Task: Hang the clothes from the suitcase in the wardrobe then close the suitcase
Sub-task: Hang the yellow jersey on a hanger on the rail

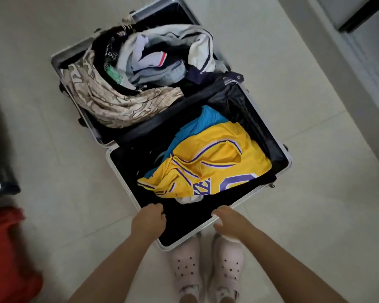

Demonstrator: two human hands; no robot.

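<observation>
A silver suitcase [116, 169] lies open flat on the floor, both halves facing up. In the near half a yellow jersey [208, 165] with purple trim lies over a blue garment [208, 119]. The far half holds a beige patterned garment [109, 99] and a heap of white, grey and dark clothes [160, 55]. My left hand [149, 219] grips the black divider flap [188, 217] at the near half's front edge, fingers curled over it. My right hand [230, 219] holds the same flap beside the rim, fingers bent on it.
The suitcase sits on pale floor tiles. My feet in light pink clogs [206, 263] stand just behind its near corner. A red object [9, 243] lies at the lower left, a dark-edged piece of furniture [0, 167] at the left edge, and a dark-based cabinet [359, 14] at the top right.
</observation>
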